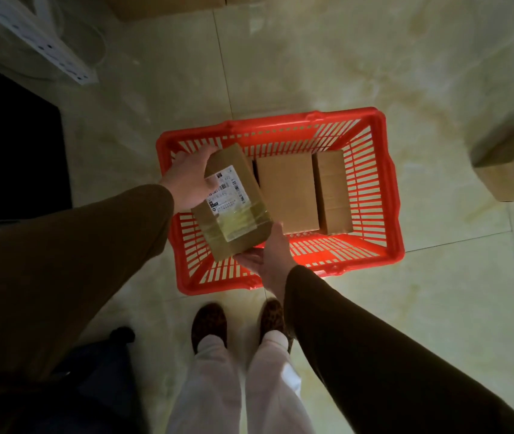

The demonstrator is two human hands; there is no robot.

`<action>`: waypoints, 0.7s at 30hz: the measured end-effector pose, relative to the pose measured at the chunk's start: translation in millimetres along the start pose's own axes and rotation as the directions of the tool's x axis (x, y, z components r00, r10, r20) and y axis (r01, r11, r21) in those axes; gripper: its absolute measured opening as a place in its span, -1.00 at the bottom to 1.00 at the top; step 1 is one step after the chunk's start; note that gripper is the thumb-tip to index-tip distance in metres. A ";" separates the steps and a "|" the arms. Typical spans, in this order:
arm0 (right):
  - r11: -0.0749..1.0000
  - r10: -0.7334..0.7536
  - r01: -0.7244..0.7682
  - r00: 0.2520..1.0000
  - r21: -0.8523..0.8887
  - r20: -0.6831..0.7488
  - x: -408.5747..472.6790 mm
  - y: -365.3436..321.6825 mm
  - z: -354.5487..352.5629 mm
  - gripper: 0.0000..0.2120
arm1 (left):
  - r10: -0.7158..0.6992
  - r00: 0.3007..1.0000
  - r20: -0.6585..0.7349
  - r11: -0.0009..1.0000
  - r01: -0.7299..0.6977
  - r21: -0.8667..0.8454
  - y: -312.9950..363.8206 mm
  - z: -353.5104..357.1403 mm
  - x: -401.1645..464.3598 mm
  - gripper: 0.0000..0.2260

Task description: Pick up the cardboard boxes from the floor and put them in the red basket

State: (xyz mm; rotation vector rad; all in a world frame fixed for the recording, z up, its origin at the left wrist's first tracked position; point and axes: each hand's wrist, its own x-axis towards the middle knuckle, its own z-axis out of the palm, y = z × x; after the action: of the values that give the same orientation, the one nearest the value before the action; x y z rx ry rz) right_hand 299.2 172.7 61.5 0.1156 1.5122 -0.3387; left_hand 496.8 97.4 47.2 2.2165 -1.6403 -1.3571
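Standing over the red slatted plastic basket (387,195) on the glossy pale tiled floor (312,57), the person holds a brown cardboard box with a white shipping label and clear tape (233,203) tilted above its near-left corner, left hand (186,180) closed round the far end and right hand (268,258) cupped beneath the near end, each grip firm, probably to lower it flat. Two plain matte cardboard boxes (287,192) already lie side by side inside, touching. Another taped cardboard box (512,164) waits on the floor, well apart to the right.
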 end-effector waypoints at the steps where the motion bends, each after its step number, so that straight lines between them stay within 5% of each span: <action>1: 1.000 0.015 -0.015 1.000 0.024 0.003 1.3 0.4 3.3 -0.40 | 0.012 1.000 -0.024 0.999 -0.011 0.037 -0.7 1.2 1.4 -0.42; 8: 0.994 0.065 -0.067 0.998 0.087 0.022 8.2 1.7 12.9 -0.70 | 0.092 0.995 -0.038 0.935 -0.073 0.347 0.0 1.9 3.8 -0.28; 21: 0.999 0.040 -0.040 0.999 0.000 -0.010 7.4 0.5 11.6 -0.73 | 0.143 0.989 -0.031 0.944 -0.126 0.306 -9.2 5.9 -1.5 -0.20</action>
State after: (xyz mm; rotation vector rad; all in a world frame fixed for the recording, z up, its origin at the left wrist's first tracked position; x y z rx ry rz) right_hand 310.6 168.8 54.9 0.1474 1.5175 -0.3067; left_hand 499.5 105.0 39.7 2.2165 -2.0589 -1.0642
